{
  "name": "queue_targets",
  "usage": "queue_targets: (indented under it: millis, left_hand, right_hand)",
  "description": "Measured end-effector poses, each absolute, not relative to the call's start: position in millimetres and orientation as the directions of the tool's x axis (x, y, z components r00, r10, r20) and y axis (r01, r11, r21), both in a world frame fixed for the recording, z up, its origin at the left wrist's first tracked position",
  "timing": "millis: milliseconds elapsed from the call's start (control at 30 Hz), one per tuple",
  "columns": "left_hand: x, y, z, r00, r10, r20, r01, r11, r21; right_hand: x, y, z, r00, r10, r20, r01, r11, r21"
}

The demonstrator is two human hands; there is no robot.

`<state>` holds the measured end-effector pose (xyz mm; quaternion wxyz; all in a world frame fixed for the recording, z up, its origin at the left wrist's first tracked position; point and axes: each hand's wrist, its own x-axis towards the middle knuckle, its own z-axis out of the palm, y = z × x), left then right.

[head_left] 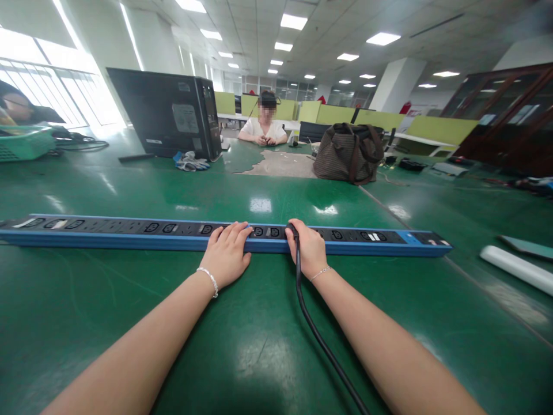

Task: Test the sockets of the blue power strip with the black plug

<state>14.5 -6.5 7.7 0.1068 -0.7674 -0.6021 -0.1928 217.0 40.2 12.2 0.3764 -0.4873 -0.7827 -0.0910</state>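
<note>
A long blue power strip [142, 239] with a black socket face lies across the green table. My left hand [227, 255] rests on the strip near its middle, palm down, fingers extended over the front edge and top. Just to the right, my right hand [310, 248] is closed around the black plug of a power cable [309, 320]. The plug is at the strip's socket face; whether it sits in a socket is hidden by my fingers. From the plug the cable runs down toward the bottom edge of the view.
Behind the strip are a black computer case [173, 115], gloves [190, 161], a brown bag [348, 153] and a green basket [26, 142]. A white tube [518, 268] lies at the right. One person [263, 124] sits across the table, another at the far left.
</note>
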Motion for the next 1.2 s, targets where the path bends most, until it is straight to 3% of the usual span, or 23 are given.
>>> queue_targets:
  millis: [100,233,467,600,767,867,967,1100,1200]
  left_hand:
    - [14.1,-6.4,7.4,0.207,0.877,0.433,0.964,-0.258,0.062]
    - [13.7,-6.5,7.7,0.208,0.879,0.429,0.965,-0.256,0.056]
    - [15.2,-8.2,9.1,0.211,0.876,0.433,0.964,-0.259,0.055]
    - [10.7,-3.8,12.5,0.190,0.886,0.423,0.958,-0.262,0.120]
    - [10.1,1.3,25.2,-0.018,0.890,0.456,0.867,-0.214,0.451]
    - [28.2,-8.8,38.2,-0.120,0.897,0.425,0.811,-0.158,0.563]
    - [52.4,-22.5,48.9,0.019,0.967,0.255,0.736,-0.186,0.651]
    - [65.8,-28.7,53.6,0.090,0.982,0.168,0.690,-0.183,0.700]
    - [63.9,-28.8,53.5,0.164,0.980,0.109,0.715,-0.194,0.672]
  right_hand:
    - [217.2,37.9,22.0,-0.207,0.640,0.740,0.772,0.572,-0.279]
    - [226.5,35.0,35.3,0.042,0.651,0.758,0.708,0.516,-0.482]
    - [241.9,37.3,28.1,0.038,0.672,0.739,0.745,0.474,-0.469]
    - [238.0,38.3,24.5,-0.036,0.673,0.739,0.756,0.502,-0.420]
    - [230.2,34.6,23.7,-0.164,0.635,0.755,0.774,0.557,-0.302]
    - [218.9,25.8,25.3,-0.321,0.590,0.741,0.765,0.623,-0.164]
    - [206.0,16.0,25.7,-0.474,0.542,0.694,0.715,0.697,-0.056]
    - [200.8,12.8,20.9,-0.503,0.534,0.680,0.670,0.738,-0.084]
    - [204.9,16.5,16.0,-0.519,0.506,0.689,0.650,0.757,-0.067]
